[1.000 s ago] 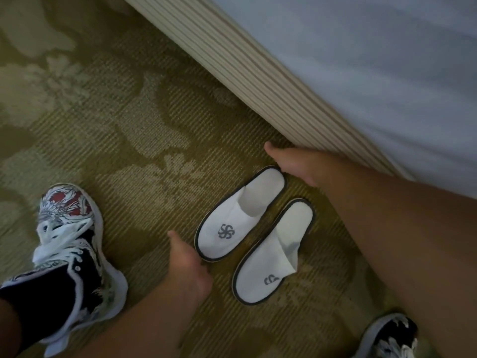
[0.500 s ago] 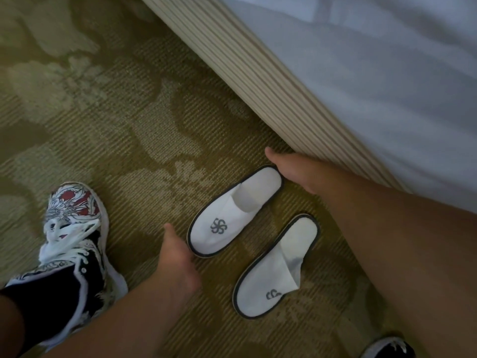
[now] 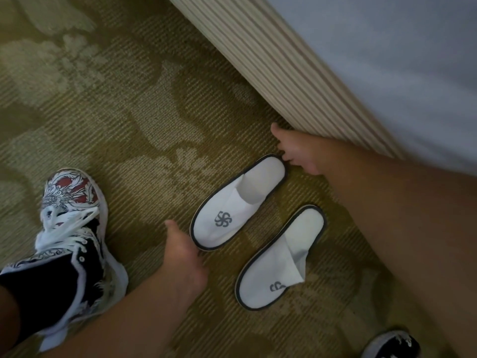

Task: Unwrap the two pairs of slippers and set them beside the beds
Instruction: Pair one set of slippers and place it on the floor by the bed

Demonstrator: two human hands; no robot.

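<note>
Two white slippers with dark trim and grey logos lie side by side on the carpet next to the bed. My left hand (image 3: pixel 184 254) touches the toe edge of the left slipper (image 3: pixel 237 202) with its fingertips, thumb pointing up. My right hand (image 3: pixel 296 153) reaches along the bed base, and its fingertips rest against that same slipper's heel rim. The right slipper (image 3: pixel 280 257) lies a little apart, untouched. No wrapping is in view.
The bed (image 3: pixel 387 60), with white linen and a striped beige base (image 3: pixel 284 68), runs diagonally across the upper right. My patterned sneaker (image 3: pixel 69 228) stands on the floral olive carpet (image 3: pixel 116 112) at the left; the other shoe (image 3: pixel 389 344) shows at the bottom right.
The left slipper has slid left and away from the right one, opening a gap between them. Both hands stayed at its toe and heel.
</note>
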